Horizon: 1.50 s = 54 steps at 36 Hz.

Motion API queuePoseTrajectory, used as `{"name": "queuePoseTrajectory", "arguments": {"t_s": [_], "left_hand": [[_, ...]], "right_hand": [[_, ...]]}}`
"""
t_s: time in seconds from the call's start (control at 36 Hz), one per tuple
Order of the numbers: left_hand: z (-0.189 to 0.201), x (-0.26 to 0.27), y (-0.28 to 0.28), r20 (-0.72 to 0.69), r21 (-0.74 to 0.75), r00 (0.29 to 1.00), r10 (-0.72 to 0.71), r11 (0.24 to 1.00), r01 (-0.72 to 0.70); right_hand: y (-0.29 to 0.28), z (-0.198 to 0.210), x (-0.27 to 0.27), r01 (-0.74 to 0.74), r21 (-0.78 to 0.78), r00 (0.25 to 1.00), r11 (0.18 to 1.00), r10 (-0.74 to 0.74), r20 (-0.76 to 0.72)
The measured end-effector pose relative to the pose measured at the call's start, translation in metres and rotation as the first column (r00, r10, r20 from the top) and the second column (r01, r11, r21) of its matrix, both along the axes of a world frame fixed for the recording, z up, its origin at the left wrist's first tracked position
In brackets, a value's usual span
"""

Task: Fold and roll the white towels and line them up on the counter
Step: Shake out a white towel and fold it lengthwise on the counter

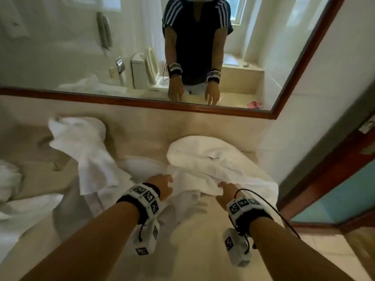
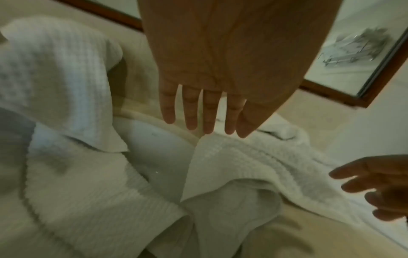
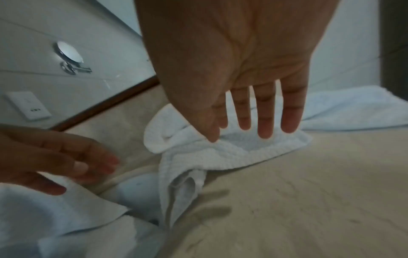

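Observation:
A crumpled white waffle towel lies on the beige counter at centre right. My left hand hovers at the towel's left edge, fingers straight and holding nothing. My right hand is at the towel's near edge. In the right wrist view its fingers are straight over a fold of the towel, and the thumb tip touches the cloth. A second white towel lies spread at the left, and a third white towel is bunched at the far left.
A white sink basin sits under the towels between my hands. A wood-framed mirror runs along the back of the counter. A white wall and a brown door frame close off the right side.

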<state>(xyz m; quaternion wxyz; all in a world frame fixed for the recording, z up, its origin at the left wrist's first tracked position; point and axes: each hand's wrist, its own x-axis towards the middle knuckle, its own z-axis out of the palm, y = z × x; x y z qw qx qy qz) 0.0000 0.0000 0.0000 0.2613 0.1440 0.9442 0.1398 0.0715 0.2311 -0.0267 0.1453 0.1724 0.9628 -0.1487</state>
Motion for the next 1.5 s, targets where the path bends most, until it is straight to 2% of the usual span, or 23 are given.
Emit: {"name": "queuePoseTrajectory", "arguments": {"t_s": [0.17,0.25,0.39,0.44,0.5,0.58,0.67,0.78,0.89,0.94,1.06,1.14,1.28,1.39,1.5], "left_hand": [[-0.036,-0.020,0.004,0.100,-0.061,0.995,0.008,0.998,-0.002],[-0.050,-0.027,0.003,0.122,-0.084,0.993,-0.006,0.996,0.017],[-0.057,-0.031,0.006,0.114,-0.084,0.993,-0.039,0.995,0.049],[-0.055,-0.029,0.008,0.108,-0.079,0.993,-0.050,0.995,0.058],[-0.052,-0.026,0.009,0.091,-0.075,0.994,-0.058,0.995,0.065],[-0.041,-0.017,0.011,0.055,-0.061,0.995,-0.079,0.995,0.082],[-0.025,-0.006,0.020,-0.045,0.008,0.998,-0.044,0.999,0.044],[-0.003,0.013,0.027,-0.128,0.194,0.989,0.072,0.980,-0.046],[0.041,0.058,0.029,-0.229,0.328,0.963,0.145,0.942,-0.064],[0.063,0.086,0.023,-0.258,0.341,0.947,0.192,0.935,-0.097],[0.090,0.130,-0.008,-0.328,0.215,0.913,0.242,0.960,-0.177],[0.106,0.161,-0.037,-0.323,0.145,0.912,0.253,0.965,-0.217],[0.144,0.212,-0.071,-0.357,0.128,0.887,0.293,0.956,-0.264],[0.197,0.242,-0.080,-0.512,0.228,0.802,0.307,0.949,-0.218],[0.260,0.267,-0.084,-0.617,0.290,0.746,0.252,0.953,-0.082]], "right_hand": [[0.000,-0.037,-0.029,-0.026,0.068,0.997,0.997,0.020,0.075],[0.000,-0.049,-0.038,0.017,0.087,0.994,0.996,-0.026,0.110],[0.004,-0.050,-0.041,-0.025,0.167,0.999,0.986,0.020,0.032],[0.004,-0.047,-0.040,0.008,0.089,1.000,0.996,-0.010,0.029],[-0.001,-0.037,-0.037,0.028,-0.053,1.000,0.998,-0.028,0.004],[-0.019,0.002,-0.027,-0.016,-0.257,0.987,0.966,-0.027,-0.160],[-0.045,0.054,-0.016,-0.219,-0.362,0.935,0.906,0.088,-0.345],[-0.075,0.123,0.007,-0.328,-0.507,0.894,0.797,0.087,-0.441],[-0.087,0.188,0.059,-0.385,-0.570,0.860,0.726,0.059,-0.506],[-0.084,0.212,0.089,-0.396,-0.526,0.857,0.753,0.096,-0.507],[-0.060,0.252,0.155,-0.402,-0.371,0.825,0.837,0.156,-0.543],[-0.040,0.273,0.202,-0.364,-0.292,0.786,0.884,0.124,-0.605],[-0.016,0.308,0.263,-0.306,-0.169,0.706,0.937,0.104,-0.700],[0.001,0.344,0.300,-0.200,-0.095,0.682,0.975,0.069,-0.728],[0.018,0.384,0.344,-0.028,-0.031,0.667,0.999,-0.005,-0.745]]}}
